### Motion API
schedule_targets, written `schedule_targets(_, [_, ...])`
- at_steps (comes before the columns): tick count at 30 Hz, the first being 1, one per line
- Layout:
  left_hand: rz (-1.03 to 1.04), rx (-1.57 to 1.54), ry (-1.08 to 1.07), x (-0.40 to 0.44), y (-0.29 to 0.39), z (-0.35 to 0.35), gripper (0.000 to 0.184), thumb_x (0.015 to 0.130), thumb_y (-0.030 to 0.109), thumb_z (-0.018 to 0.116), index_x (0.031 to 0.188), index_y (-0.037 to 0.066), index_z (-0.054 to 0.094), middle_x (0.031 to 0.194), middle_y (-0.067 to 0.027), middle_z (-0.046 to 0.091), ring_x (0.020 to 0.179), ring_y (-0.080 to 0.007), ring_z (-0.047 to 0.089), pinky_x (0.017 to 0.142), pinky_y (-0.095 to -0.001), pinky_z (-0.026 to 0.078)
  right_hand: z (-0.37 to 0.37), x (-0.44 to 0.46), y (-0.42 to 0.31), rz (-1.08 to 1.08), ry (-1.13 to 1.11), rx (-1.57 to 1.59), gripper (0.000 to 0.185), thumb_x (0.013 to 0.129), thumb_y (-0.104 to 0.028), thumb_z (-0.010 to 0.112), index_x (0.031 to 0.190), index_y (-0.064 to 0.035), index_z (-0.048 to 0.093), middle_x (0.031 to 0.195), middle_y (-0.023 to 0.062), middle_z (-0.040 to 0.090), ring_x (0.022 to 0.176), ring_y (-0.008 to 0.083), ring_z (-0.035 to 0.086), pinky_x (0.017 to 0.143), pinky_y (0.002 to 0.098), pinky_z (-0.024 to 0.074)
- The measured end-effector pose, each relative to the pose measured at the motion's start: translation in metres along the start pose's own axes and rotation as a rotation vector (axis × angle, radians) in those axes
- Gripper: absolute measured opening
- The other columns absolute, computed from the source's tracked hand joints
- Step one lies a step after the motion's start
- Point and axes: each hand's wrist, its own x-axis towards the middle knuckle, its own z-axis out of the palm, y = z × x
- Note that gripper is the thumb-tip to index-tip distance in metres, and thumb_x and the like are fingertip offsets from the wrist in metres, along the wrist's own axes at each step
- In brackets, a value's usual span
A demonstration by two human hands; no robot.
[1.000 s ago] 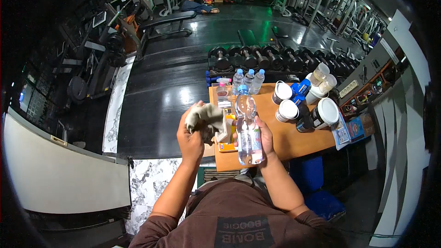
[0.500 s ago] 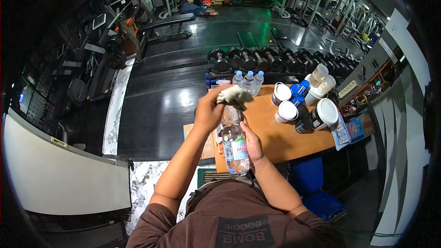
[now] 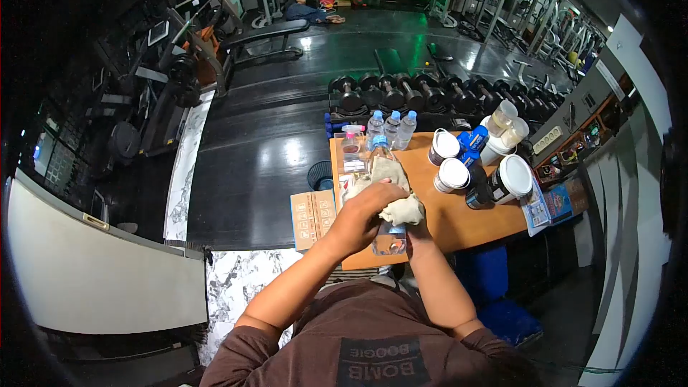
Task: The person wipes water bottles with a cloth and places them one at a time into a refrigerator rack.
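A clear plastic water bottle point(image 3: 390, 245) with a blue cap is tilted over the near edge of the wooden table. A pale cloth point(image 3: 389, 170) lies along its upper part and bunches round its middle, hiding the label. My left hand point(image 3: 364, 216) is closed on the cloth and presses it against the bottle. On the bottle's other side, my right hand point(image 3: 418, 235) supports it low down, its fingers mostly hidden by cloth and bottle. Past the cap stand several more capped water bottles point(image 3: 392, 129) and a spray bottle point(image 3: 351, 145) with a pink-and-white top.
White-lidded tubs point(image 3: 513, 175) and a blue container point(image 3: 473, 142) crowd the right of the table point(image 3: 430, 222). A cardboard box point(image 3: 312, 216) and dark basket point(image 3: 320, 174) are at its left. Dumbbells point(image 3: 412, 91) line a rack behind; a blue chair point(image 3: 484, 276) stands at right.
My left hand has brought the cloth down from above the bottle's neck onto its body. The cloth now covers the label, and the blue cap shows.
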Motion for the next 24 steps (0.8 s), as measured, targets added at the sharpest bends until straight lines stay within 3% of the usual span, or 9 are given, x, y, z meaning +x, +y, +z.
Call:
schedule_targets(2, [0.004,-0.004,0.004,-0.001,0.005,-0.003,0.059,0.073,-0.018,0.061,0.128,0.002,0.068,0.128,-0.0136,0.072,0.133,-0.0365,0.063,0.121,-0.0479,0.041,-0.011,0.003,0.003,-0.004,-0.176,0.101,0.050,0.106,-0.037,0.051,0.142,-0.0030,0.057,0.127,0.0149,0.068,0.113,0.0257,0.071,0.096,0.0406,0.0608])
schedule_targets(4, [0.036,-0.044,0.005,0.005,0.001,-0.011,0.058,0.072,-0.019,0.062,0.125,0.002,0.070,0.126,-0.0129,0.073,0.127,-0.0356,0.066,0.120,-0.0479,0.042,0.015,-0.005,-0.003,-0.018,0.111,-0.190,0.051,0.106,-0.036,0.053,0.144,-0.0021,0.056,0.128,0.0146,0.068,0.112,0.0257,0.071,0.094,0.0389,0.0614])
schedule_targets(5, [0.079,-0.053,-0.010,0.006,-0.008,-0.014,0.054,0.073,-0.018,0.063,0.123,0.002,0.072,0.123,-0.0129,0.074,0.122,-0.0343,0.068,0.119,-0.0478,0.043,0.007,0.001,0.004,-0.069,-0.004,0.011,0.052,0.105,-0.035,0.057,0.145,-0.0016,0.055,0.128,0.0148,0.067,0.109,0.0267,0.072,0.095,0.0394,0.0615])
schedule_targets(8, [0.120,-0.029,0.029,0.012,-0.025,-0.018,0.042,0.076,-0.009,0.075,0.117,0.002,0.076,0.114,-0.0131,0.076,0.111,-0.0306,0.072,0.108,-0.0437,0.051,-0.032,0.018,0.029,0.025,-0.152,0.101,0.055,0.104,-0.039,0.058,0.144,-0.0014,0.056,0.129,0.0147,0.067,0.107,0.0274,0.073,0.091,0.0418,0.0633])
schedule_targets(10, [0.144,0.025,0.058,0.019,-0.041,-0.021,0.047,0.074,-0.010,0.076,0.119,0.003,0.076,0.115,-0.0128,0.075,0.110,-0.0304,0.072,0.101,-0.0415,0.054,0.031,-0.003,0.000,0.024,-0.144,0.020,0.053,0.104,-0.044,0.052,0.133,-0.0004,0.060,0.110,0.0189,0.073,0.086,0.0305,0.076,0.078,0.0451,0.0661])
schedule_targets(13, [0.126,0.126,0.102,0.033,-0.052,-0.024,0.051,0.072,-0.011,0.076,0.120,0.005,0.076,0.118,-0.0134,0.074,0.110,-0.0313,0.072,0.097,-0.0395,0.056,0.039,0.002,-0.001,0.066,-0.183,-0.006,0.051,0.106,-0.044,0.047,0.128,-0.0003,0.062,0.101,0.0196,0.074,0.078,0.0315,0.076,0.071,0.0440,0.0661])
schedule_targets(16, [0.041,0.117,0.193,0.047,-0.066,-0.030,0.054,0.071,-0.013,0.075,0.121,0.006,0.075,0.118,-0.0139,0.073,0.111,-0.0327,0.071,0.096,-0.0384,0.056,0.048,-0.006,-0.006,0.177,-0.124,0.025,0.054,0.109,-0.046,0.041,0.126,0.0000,0.062,0.099,0.0180,0.073,0.079,0.0306,0.076,0.067,0.0436,0.0655])
schedule_targets(18, [0.019,0.167,0.203,0.052,-0.077,-0.034,0.051,0.074,-0.016,0.071,0.120,0.005,0.073,0.117,-0.0121,0.072,0.113,-0.0276,0.070,0.097,-0.0358,0.055,0.052,-0.007,-0.008,0.192,-0.136,0.034,0.059,0.111,-0.050,0.036,0.127,0.0000,0.062,0.100,0.0174,0.073,0.079,0.0304,0.076,0.067,0.0443,0.0656])
schedule_targets(24, [-0.114,-0.097,0.065,0.030,-0.063,-0.021,0.051,0.077,-0.020,0.065,0.121,0.005,0.066,0.126,-0.0114,0.069,0.124,-0.0265,0.065,0.105,-0.0362,0.049,0.021,0.000,-0.005,0.200,-0.154,0.091,0.059,0.109,-0.051,0.039,0.130,-0.0008,0.060,0.108,0.0172,0.071,0.081,0.0314,0.076,0.069,0.0464,0.0663])
